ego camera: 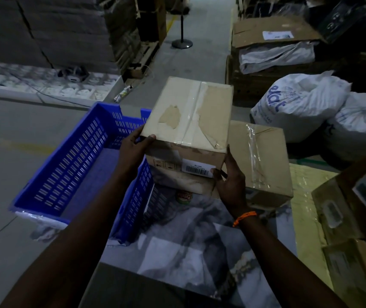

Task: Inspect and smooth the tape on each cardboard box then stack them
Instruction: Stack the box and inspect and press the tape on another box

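Plainly gripped at both near corners: fingers of the left hand point(134, 145) hooked over the top edge of the cardboard box point(177, 121), fingers of the right hand point(229, 185) wrapped round its lower corner. Looks stiff, scuffed and fairly light, apparently set atop a lower box point(184, 185) beside the blue crate point(77, 165); best held by those firm corners, clear of the wrinkled tape point(192, 112) along the top seam.

Head-worn, forward-down, seemingly close.

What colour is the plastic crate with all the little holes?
The crate is bright blue, clearest in the head view.
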Demonstrator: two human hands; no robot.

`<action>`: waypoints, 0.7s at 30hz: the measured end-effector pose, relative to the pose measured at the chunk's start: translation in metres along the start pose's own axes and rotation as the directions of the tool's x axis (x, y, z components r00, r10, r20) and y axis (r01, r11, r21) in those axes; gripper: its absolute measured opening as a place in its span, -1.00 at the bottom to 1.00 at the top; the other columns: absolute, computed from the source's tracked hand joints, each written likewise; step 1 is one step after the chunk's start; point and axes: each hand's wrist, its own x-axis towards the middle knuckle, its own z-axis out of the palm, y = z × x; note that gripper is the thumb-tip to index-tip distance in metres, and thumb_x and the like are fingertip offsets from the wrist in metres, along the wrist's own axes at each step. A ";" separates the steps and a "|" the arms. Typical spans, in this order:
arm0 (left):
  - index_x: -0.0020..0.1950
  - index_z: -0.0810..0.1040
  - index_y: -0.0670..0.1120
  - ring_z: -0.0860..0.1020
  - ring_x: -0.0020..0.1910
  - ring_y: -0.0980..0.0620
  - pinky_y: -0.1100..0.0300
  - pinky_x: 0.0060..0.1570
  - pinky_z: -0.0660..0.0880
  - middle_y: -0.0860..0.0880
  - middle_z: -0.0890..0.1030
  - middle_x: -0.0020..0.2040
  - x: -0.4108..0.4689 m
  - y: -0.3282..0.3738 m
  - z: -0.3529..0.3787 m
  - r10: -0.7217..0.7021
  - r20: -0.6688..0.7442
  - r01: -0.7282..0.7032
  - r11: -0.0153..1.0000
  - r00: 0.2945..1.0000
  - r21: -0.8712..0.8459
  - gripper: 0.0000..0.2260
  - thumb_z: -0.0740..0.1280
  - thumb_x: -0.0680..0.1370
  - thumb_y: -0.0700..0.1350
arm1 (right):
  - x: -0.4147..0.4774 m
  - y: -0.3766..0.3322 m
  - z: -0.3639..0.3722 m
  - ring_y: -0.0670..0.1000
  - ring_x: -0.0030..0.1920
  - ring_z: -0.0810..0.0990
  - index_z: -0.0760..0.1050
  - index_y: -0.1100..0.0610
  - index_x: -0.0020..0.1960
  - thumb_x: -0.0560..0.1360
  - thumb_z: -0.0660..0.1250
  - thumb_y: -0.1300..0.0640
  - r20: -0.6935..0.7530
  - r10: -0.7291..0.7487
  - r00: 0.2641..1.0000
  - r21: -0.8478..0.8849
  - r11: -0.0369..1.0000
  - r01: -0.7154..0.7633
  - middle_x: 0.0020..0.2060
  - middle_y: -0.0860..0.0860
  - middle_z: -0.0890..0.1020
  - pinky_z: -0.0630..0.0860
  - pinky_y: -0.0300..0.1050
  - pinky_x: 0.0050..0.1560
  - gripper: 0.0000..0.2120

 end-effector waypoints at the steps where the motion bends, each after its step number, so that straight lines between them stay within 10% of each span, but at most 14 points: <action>1: 0.35 0.50 0.10 0.55 0.13 0.14 0.09 0.16 0.53 0.19 0.59 0.11 0.000 -0.001 0.000 0.011 0.003 -0.011 1.000 1.000 0.014 -0.65 0.39 0.61 -0.20 | -0.001 -0.002 0.000 0.02 0.50 0.42 0.18 0.08 0.65 0.58 0.43 0.26 -0.005 -0.005 1.000 -0.006 1.000 0.005 0.56 0.09 0.39 0.55 0.22 0.33 -0.27; 9: 0.57 0.35 -0.02 0.46 0.40 -0.06 -0.16 0.38 0.45 -0.09 0.47 0.46 -0.013 -0.007 0.000 0.072 -0.051 -0.054 0.954 0.996 0.296 -0.50 0.33 0.65 0.03 | -0.010 -0.009 -0.001 0.12 0.49 0.44 0.09 -0.01 0.68 0.55 0.31 0.39 0.026 -0.019 0.999 -0.027 0.999 0.020 0.57 0.03 0.35 0.56 0.24 0.30 -0.20; 13: 0.54 0.34 -0.16 0.40 0.45 -0.15 -0.12 0.44 0.36 -0.19 0.43 0.48 -0.061 -0.020 0.017 0.331 -0.095 -0.253 0.850 0.939 0.462 -0.42 0.32 0.59 0.08 | -0.045 -0.006 -0.014 0.12 0.42 0.49 0.09 -0.05 0.66 0.56 0.27 0.37 0.048 0.094 0.994 -0.050 0.995 -0.091 0.54 0.13 0.40 0.54 0.16 0.34 -0.22; 21: 0.27 0.58 -0.19 0.56 0.18 -0.07 0.17 0.16 0.43 -0.15 0.62 0.19 -0.192 -0.103 0.092 0.462 0.421 -0.612 0.703 0.781 0.362 -0.73 0.34 0.61 -0.12 | -0.201 0.011 -0.114 0.09 0.43 0.46 0.41 0.24 0.51 0.54 0.43 0.28 -0.048 0.204 0.978 -0.255 0.944 -0.209 0.42 0.18 0.52 0.33 -0.14 0.44 -0.44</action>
